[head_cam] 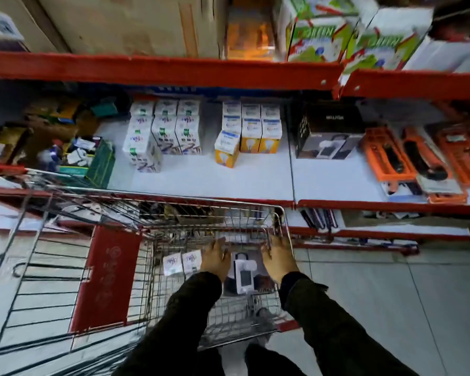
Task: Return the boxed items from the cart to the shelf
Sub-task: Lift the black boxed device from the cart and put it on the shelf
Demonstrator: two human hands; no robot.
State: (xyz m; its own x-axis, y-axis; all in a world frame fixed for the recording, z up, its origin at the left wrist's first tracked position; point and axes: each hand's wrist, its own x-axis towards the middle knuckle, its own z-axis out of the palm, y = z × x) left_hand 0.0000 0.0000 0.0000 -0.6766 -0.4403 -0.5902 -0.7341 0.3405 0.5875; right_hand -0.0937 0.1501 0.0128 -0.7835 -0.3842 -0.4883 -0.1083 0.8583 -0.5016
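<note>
Both hands, left hand (215,257) and right hand (278,260), clasp a dark box (246,275) between their fingers inside the cart (282,213); small boxes (182,263) beside them remain unshelved.

Both hands cover the side edges of the dark box (246,272) in the cart (278,213); grip unclear. Print on the small white boxes (181,263) beside it is too blurred to read. Top-shelf cartons (130,23) cut off by the upper edge (motion-smeared).
</note>
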